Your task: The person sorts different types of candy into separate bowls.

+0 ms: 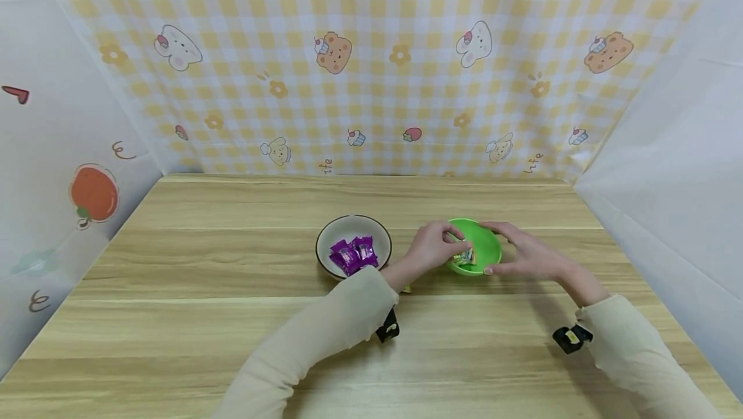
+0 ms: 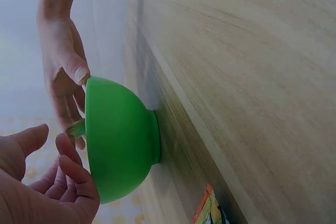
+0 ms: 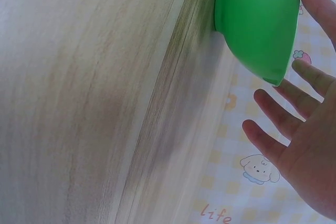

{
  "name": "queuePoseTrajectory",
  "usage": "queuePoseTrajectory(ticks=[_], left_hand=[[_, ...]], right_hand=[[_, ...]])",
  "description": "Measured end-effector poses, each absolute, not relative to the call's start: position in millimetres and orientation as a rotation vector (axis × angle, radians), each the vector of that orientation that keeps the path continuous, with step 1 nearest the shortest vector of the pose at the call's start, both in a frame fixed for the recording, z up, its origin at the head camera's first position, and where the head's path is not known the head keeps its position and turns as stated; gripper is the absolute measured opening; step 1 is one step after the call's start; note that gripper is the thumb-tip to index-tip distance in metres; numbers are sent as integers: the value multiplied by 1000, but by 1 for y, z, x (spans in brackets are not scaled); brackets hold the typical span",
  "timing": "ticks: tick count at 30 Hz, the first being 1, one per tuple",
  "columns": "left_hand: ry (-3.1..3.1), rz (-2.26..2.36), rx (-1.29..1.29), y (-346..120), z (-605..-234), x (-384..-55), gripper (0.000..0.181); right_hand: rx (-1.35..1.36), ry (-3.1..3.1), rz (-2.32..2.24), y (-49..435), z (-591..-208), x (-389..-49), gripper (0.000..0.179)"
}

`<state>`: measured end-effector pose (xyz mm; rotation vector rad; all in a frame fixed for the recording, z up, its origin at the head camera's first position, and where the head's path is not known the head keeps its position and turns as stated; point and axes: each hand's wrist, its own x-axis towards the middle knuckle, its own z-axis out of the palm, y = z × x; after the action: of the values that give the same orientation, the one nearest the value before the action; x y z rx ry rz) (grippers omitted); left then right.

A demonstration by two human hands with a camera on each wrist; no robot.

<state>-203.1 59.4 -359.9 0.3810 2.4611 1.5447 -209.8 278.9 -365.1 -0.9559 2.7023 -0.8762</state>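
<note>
A green bowl stands right of the middle of the table, with small colorful wrapped packets inside. My left hand reaches over its left rim, fingers bent just above the packets. In the left wrist view its thumb and index finger stand apart, close to a green wrapper showing over the rim. At the bowl's right side is my right hand, its thumb touching the near rim and its spread fingers on the far side. A white bowl with a dark rim holds several purple wrapped packets.
Partly hidden by my left wrist, a small wrapped packet lies on the wooden table between the bowls. A yellow checked curtain hangs behind the table, with white sheets at both sides.
</note>
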Motion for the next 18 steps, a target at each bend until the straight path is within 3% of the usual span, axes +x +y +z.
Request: queuePoseTrajectory(ticks=[18], left_hand=[[2433, 1627, 479, 35, -357, -192, 22]], right_hand=[[-959, 2713, -875, 279, -364, -210, 83]])
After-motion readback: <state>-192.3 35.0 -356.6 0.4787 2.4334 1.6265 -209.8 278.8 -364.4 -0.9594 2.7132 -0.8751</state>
